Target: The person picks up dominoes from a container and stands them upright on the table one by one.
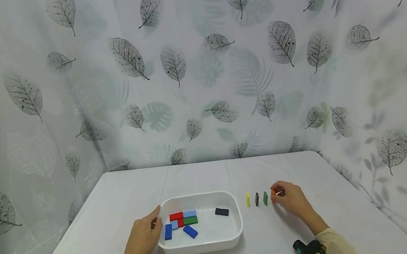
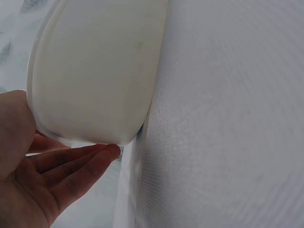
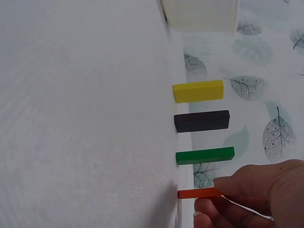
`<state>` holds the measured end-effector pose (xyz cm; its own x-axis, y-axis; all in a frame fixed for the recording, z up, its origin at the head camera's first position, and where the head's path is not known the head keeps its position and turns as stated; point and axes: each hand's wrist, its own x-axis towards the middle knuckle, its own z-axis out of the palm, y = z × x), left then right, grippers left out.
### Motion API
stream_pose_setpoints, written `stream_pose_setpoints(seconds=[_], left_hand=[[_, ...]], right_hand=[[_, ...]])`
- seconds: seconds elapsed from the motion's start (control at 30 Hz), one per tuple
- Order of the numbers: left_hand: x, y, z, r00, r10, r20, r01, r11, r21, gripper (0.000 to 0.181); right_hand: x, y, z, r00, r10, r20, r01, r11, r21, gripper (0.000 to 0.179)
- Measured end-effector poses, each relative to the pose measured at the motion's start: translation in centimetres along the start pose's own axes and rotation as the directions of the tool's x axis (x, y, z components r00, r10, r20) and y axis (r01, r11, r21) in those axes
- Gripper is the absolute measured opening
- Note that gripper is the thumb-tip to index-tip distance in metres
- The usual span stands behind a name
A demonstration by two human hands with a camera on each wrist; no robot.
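Note:
At the right end of a row of upright dominoes, my right hand (image 1: 291, 199) pinches an orange domino (image 3: 197, 193) between thumb and fingers; it stands on end on the table. Beside it, in a spaced line, stand a green domino (image 3: 205, 156), a black domino (image 3: 202, 121) and a yellow domino (image 3: 198, 91). My left hand (image 1: 143, 237) rests at the left end of a white tray (image 1: 202, 248). In the left wrist view its straight fingers (image 2: 80, 175) touch the tray's outer wall.
Inside the tray lie red dominoes (image 1: 176, 216), blue dominoes (image 1: 190, 231), light blue ones (image 1: 189, 214), a green one (image 1: 190, 220) and a black one (image 1: 222, 212). A white cloth covers the table (image 1: 269, 245). Behind hangs a leaf-print curtain (image 1: 198, 81). A dark device (image 1: 308, 248) sits on the right wrist.

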<state>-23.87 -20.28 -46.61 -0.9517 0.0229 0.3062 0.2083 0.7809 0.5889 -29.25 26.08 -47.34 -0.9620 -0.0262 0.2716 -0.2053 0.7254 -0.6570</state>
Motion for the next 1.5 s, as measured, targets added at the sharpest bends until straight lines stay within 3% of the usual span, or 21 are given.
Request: stream_pose_setpoints(seconds=[0.57,0.97,1.2,1.5], left_hand=[[0.0,0.1,-0.1,0.999,-0.023,0.024,0.023,1.0,0.001,0.044],[-0.1,0.1,-0.1,1.0,-0.026,0.017,0.026,1.0,-0.009,0.043],[0.1,0.3,-0.2,1.0,-0.012,0.014,0.012,1.0,-0.013,0.043],[0.1,0.3,-0.2,1.0,-0.012,0.023,0.012,1.0,-0.003,0.043]], right_hand=[[-0.1,0.1,-0.1,0.999,0.035,0.031,-0.035,0.999,-0.017,0.03],[-0.1,-1.9,-0.6,0.996,0.03,-0.086,-0.034,0.998,-0.053,0.038],[-0.1,-4.4,-0.4,0.984,-0.062,-0.167,0.058,0.998,-0.03,0.037],[0.1,-7.9,1.0,0.953,-0.201,-0.225,0.195,0.98,-0.047,0.032]])
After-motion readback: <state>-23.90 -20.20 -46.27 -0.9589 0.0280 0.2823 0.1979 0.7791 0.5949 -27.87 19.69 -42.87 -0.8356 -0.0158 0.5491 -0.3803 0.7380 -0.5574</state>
